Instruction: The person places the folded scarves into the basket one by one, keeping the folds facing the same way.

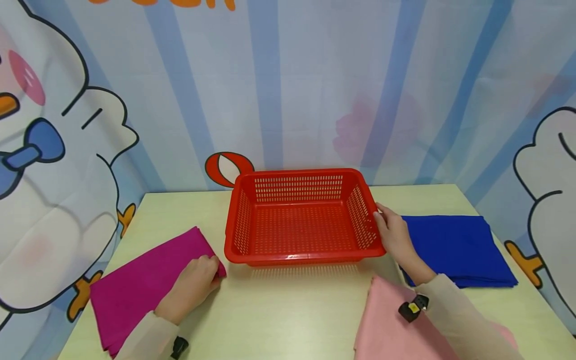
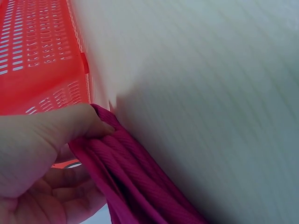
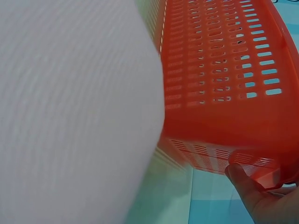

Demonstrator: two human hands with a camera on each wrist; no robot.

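A folded magenta cloth (image 1: 157, 282) lies at the left of the table, and my left hand (image 1: 191, 287) pinches its right corner. In the left wrist view the thumb presses on the stacked layers of the magenta cloth (image 2: 135, 172), with the fingers curled beneath. A red plastic basket (image 1: 301, 259) with slotted walls sits at the middle back, nothing inside it. My right hand (image 1: 397, 235) grips the right rim of the basket. In the right wrist view its thumb (image 3: 240, 179) lies against the basket's end wall (image 3: 205, 156).
A folded blue cloth (image 1: 454, 250) lies on the right, beside my right wrist. Nearer to me a folded pink cloth (image 1: 391, 325) is partly under my right forearm. A printed curtain (image 1: 306, 90) hangs behind the pale table (image 1: 279, 315).
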